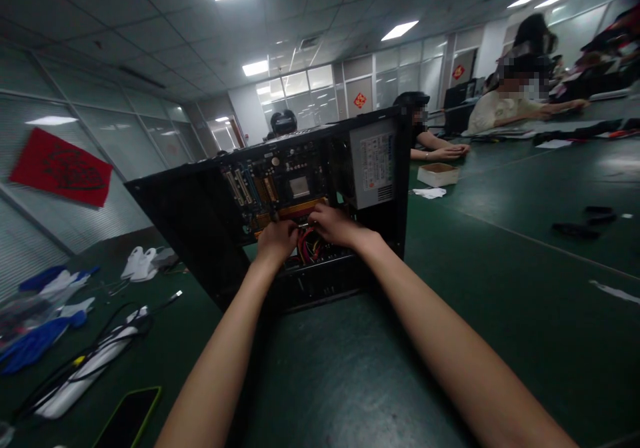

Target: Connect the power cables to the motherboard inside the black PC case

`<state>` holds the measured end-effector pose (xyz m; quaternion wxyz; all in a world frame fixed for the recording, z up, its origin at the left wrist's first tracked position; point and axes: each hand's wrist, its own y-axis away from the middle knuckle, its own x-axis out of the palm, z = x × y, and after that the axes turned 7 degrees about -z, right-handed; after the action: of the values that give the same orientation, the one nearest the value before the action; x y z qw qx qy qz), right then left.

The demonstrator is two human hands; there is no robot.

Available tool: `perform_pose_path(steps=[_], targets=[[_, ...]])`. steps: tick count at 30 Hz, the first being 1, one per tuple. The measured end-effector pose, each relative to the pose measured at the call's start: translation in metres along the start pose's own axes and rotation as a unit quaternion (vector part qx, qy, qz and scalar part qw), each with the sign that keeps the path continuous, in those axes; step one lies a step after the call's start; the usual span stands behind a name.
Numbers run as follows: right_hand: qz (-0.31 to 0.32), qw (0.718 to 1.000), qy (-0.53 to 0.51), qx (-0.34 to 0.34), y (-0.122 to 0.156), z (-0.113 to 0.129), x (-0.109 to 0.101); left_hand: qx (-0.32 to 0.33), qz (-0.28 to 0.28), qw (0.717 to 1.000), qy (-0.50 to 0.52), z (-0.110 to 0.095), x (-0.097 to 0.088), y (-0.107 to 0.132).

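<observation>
A black computer case [300, 288] stands on the green table with its open side toward me. Inside it are a motherboard [280, 175] with a pale square chip [300, 186] and a silver power supply [373, 165] at upper right. My left hand [279, 240] and my right hand [333, 225] both reach in at the board's lower edge, by the yellow and red memory slots [306, 208]. Their fingers are closed at the slots; what they grip is hidden. Just below them, red and yellow cables [313, 245] are bunched.
On the left lie a white power strip [90, 375] with black cable, a phone [129, 418], blue gloves [45, 341] and white plastic pieces [140, 263]. To the right are a small box [437, 175] and black items [575, 230]. Other people [510, 105] sit farther along the table.
</observation>
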<state>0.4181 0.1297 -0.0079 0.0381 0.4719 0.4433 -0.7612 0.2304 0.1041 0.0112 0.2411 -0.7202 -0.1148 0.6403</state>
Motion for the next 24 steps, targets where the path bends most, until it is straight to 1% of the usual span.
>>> perform_pose_path(steps=[2, 8, 10, 12, 15, 17, 18, 24], targets=[[-0.003, 1.000, -0.006, -0.007, 0.000, -0.002, 0.002, -0.013, 0.001, 1.000, 0.015, 0.000, 0.000, 0.003], [0.009, 1.000, 0.009, -0.012, 0.001, -0.003, 0.003, -0.006, 0.050, 0.998, 0.046, -0.006, -0.003, 0.007], [0.026, 0.999, 0.043, -0.020, 0.001, -0.001, 0.001, -0.010, 0.062, 0.997, 0.046, -0.007, -0.004, 0.006], [0.043, 0.993, 0.101, -0.040, -0.001, 0.002, -0.003, -0.009, 0.071, 0.997, 0.042, -0.007, -0.004, 0.005], [0.064, 0.973, 0.194, -0.102, -0.004, 0.004, -0.008, 0.006, 0.069, 0.997, 0.031, -0.007, -0.003, 0.004], [0.076, 0.961, 0.229, -0.134, -0.006, 0.003, -0.009, 0.017, 0.064, 0.998, 0.024, -0.006, -0.002, 0.003], [0.078, 0.959, 0.236, -0.139, -0.007, 0.002, -0.008, 0.020, 0.061, 0.998, 0.021, -0.006, -0.002, 0.003], [0.071, 0.971, 0.214, -0.085, -0.008, -0.003, -0.001, 0.038, 0.050, 0.998, 0.019, -0.004, 0.001, 0.004]])
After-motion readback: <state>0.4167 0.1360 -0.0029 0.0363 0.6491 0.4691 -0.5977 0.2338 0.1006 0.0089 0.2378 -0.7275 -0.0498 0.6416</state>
